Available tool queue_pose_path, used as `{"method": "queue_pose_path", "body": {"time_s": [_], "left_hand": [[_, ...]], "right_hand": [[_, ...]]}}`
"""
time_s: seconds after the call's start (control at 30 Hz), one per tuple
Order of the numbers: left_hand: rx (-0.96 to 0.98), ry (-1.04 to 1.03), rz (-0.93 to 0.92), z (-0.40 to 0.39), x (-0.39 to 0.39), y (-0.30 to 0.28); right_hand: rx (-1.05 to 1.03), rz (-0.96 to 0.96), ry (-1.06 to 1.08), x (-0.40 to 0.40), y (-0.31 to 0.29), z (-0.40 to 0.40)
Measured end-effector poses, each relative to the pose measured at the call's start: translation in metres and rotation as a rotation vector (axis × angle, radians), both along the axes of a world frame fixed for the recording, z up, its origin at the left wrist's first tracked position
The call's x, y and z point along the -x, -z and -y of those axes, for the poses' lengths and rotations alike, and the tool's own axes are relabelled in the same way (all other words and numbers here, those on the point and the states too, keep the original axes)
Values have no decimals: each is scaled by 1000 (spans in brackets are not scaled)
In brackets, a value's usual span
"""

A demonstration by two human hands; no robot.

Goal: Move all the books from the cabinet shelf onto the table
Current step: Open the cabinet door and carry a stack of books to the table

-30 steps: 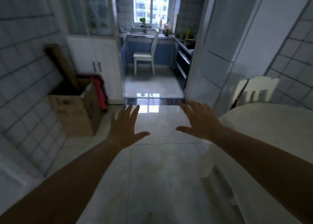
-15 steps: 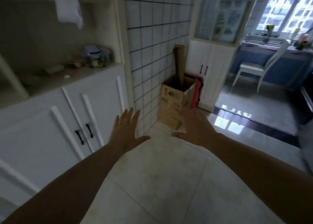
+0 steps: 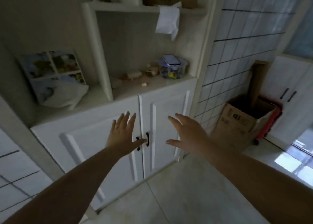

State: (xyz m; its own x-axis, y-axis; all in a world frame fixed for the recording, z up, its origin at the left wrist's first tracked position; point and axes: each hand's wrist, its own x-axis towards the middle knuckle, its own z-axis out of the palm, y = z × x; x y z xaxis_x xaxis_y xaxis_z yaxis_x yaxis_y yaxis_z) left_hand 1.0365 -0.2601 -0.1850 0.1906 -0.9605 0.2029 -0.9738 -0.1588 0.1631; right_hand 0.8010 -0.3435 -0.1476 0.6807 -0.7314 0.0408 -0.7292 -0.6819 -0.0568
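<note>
The left hand (image 3: 124, 135) and right hand (image 3: 188, 135) are spread flat with fingers apart, holding nothing, raised in front of the cabinet's 2 white doors (image 3: 118, 147). Above them, 1 picture book (image 3: 52, 73) leans upright in the left compartment of the shelf (image 3: 88, 103). A phone (image 3: 171, 60) lies on a clear tub (image 3: 172, 69) in the right compartment.
</note>
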Motion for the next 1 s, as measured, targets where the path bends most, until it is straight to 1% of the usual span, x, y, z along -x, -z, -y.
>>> {"method": "queue_pose_path", "body": {"time_s": [0.2,0.3,0.5,0.63,0.8,1.0], "left_hand": [[15,-136,23,40,-33,-2],[9,-222,19,67,-44,-5],[-55,-331,42,113,-62,2],[-99,-387,53,130,-67,7],[-142,-449,96,137,-63,16],[-169,-521,114,141,-55,21]], "right_hand": [[49,-5,-192,-67,-1,65],[37,-29,-271,-99,0,102],[58,-72,-449,-154,9,162],[85,-108,-488,-178,23,189],[76,-89,-515,-192,37,211],[64,49,-527,-193,47,215]]}}
